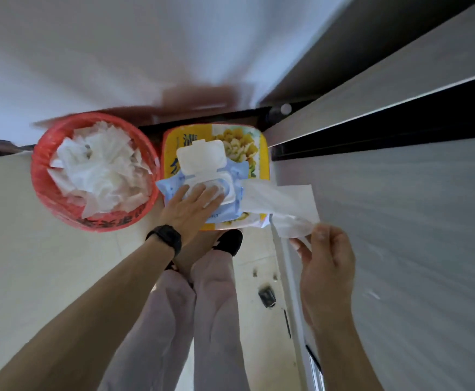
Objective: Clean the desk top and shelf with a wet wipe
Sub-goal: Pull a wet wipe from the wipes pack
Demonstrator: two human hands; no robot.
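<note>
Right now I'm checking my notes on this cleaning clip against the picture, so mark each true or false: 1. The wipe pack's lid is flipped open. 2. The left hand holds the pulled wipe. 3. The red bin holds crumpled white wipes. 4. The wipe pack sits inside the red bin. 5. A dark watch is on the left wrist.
1. True: the wet wipe pack has its white flip lid standing open.
2. False: the right hand pinches the pulled wipe; the left hand presses on the pack.
3. True: the red bin is full of them.
4. False: it lies on a yellow box beside the bin.
5. True: the watch.
</note>
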